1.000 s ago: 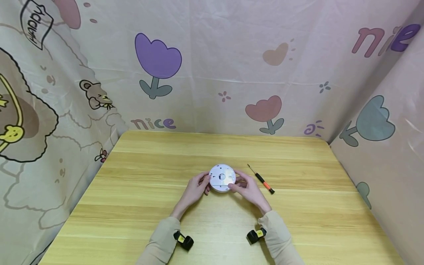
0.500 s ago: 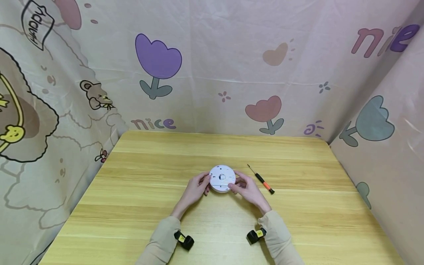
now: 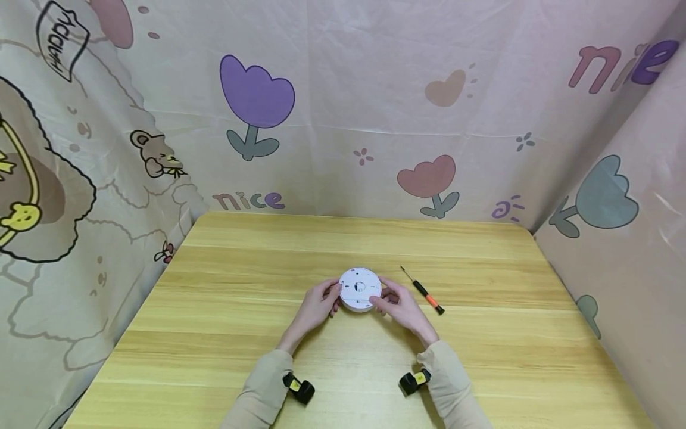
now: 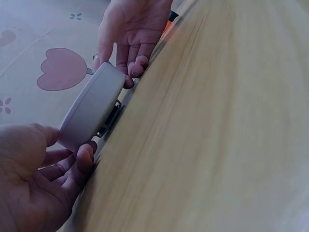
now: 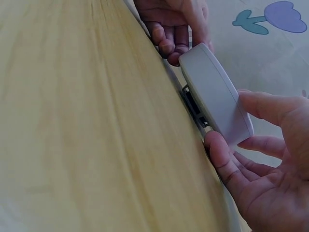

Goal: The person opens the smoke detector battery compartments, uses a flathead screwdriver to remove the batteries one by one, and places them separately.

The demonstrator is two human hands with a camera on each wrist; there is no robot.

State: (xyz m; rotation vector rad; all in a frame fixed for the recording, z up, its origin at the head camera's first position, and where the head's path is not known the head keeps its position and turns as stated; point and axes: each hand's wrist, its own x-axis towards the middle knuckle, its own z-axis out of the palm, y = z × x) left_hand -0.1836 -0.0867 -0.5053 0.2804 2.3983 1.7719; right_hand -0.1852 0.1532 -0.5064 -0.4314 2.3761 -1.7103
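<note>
Step (judged): steadying white disc (image 3: 359, 298), face up, mid-table (image 3: 252, 256), left of screwdriver (image 3: 427, 294) | next move likely called for an even two-sided grip before turning it | left hand (image 3: 315, 305), right hand (image 3: 401, 307) angled inward from near side, each pinching disc rim, thumbs uppermost | table contact: could not tell

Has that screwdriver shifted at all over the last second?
No. Judged against the table's back edge, the screwdriver lies in the same spot at the same slant, beside the right hand.

A screwdriver (image 3: 423, 291) (on the table (image 3: 354, 375)) lies right of the disc (image 3: 359, 293).
</note>
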